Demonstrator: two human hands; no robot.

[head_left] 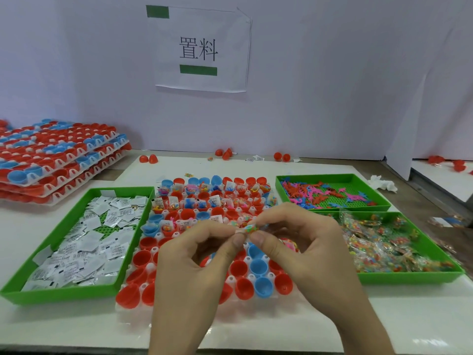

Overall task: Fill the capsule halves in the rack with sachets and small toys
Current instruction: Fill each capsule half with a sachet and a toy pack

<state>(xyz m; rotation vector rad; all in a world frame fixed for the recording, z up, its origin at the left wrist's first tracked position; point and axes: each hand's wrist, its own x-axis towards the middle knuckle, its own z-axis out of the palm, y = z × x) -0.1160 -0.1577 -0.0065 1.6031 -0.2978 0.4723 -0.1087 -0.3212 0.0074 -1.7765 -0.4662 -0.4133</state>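
Between the two hands, just above the middle of the rack [231, 280], a small clear sachet of coloured beads [249, 228] is pinched at both ends: the left hand [194, 254] clamps it between thumb and forefinger, and the right hand [302, 242] does the same from the other side, the remaining fingers of both curled loosely. Under the hands and nearer than them sit open red capsule halves [142, 258] and blue capsule halves [258, 267] in the white rack on the bench [256, 326]. In the rows beyond the hands the halves hold white sachets, bead packets and small toys. Just left of the left hand a green tray [64, 294] touches the rack and holds a heap of white printed sachets [84, 249]. Just right of the right hand a second green tray [409, 278] holds more clear bead sachets [378, 247]. Beyond that one, a third green tray [332, 208] holds flat red, pink and blue toy figures [320, 194]. Far to the left of the hands lies a stack of loaded racks [58, 160]. Well beyond the hands, loose red capsule halves [148, 158] lie at the foot of the wall, under a paper sign [199, 49].
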